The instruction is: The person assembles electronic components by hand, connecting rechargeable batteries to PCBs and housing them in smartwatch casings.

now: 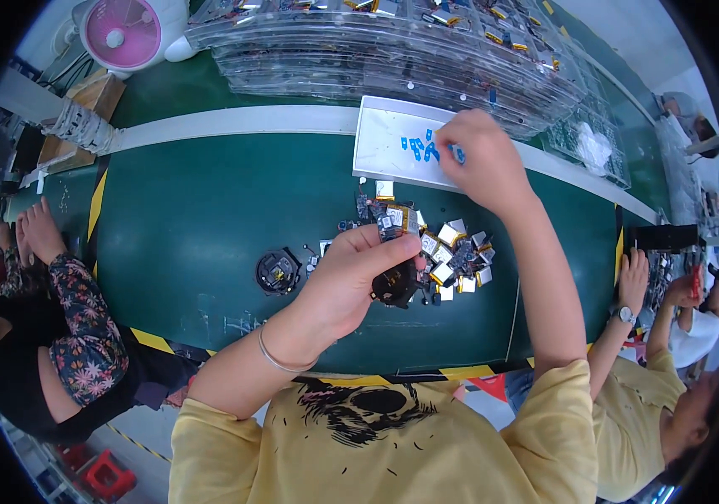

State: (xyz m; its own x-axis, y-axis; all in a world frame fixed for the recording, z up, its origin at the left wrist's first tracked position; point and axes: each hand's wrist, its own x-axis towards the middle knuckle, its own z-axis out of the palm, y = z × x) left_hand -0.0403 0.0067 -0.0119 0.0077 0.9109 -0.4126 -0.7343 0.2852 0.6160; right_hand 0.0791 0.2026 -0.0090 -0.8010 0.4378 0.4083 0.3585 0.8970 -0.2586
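The left hand (347, 273) grips a black round housing (394, 288), with a silver battery (401, 218) at its fingers, above the near middle of the table. The right hand (483, 160) reaches over a white tray (379, 161) on the far side, fingertips drawn together at small blue pieces (415, 149); whether they pinch one, I cannot tell. Just right of the left hand lies a heap of batteries and circuit boards (462, 259); to its left sits another round housing (277, 271). The green tabletop (183, 210) has yellow-and-black tape (151, 339) along its near edge. Beyond a pale rail (233, 123) stand stacked clear trays (393, 63) and, far left, a pink-and-white fan (128, 38). Co-workers sit left and right.
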